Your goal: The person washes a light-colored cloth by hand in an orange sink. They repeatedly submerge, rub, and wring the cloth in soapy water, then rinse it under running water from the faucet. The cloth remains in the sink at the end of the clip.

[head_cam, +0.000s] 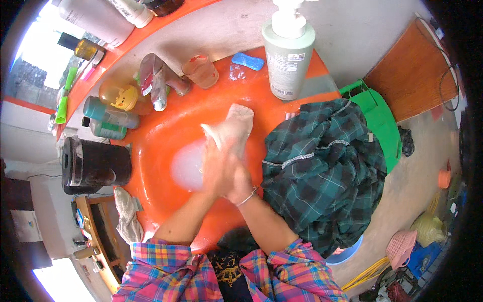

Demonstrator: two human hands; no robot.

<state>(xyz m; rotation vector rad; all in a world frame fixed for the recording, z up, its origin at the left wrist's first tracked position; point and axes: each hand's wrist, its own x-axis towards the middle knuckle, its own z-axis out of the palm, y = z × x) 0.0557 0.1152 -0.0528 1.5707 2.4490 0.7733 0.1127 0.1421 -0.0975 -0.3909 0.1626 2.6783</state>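
Note:
A wet, pale cloth (241, 115), perhaps a sock, is squeezed between my two hands above the orange washbasin (145, 188). My left hand (215, 168) presses against it from the left. On the other side my right hand (240, 177), with a thin bracelet at the wrist, meets the left one. Both hands are blurred, and the fingers partly hide the cloth. Whitish, cloudy water (186, 166) lies in the bowl below. Over the basin's right edge is heaped a dark green plaid garment (324, 170).
Behind the bowl stand a metal faucet (154, 79), a plastic cup (202, 71), a blue soap bar or brush (248, 61) and a tall pump bottle (288, 64). Smaller bottles (109, 117) and a black container (98, 164) line the left. A green bin (381, 120) is at right.

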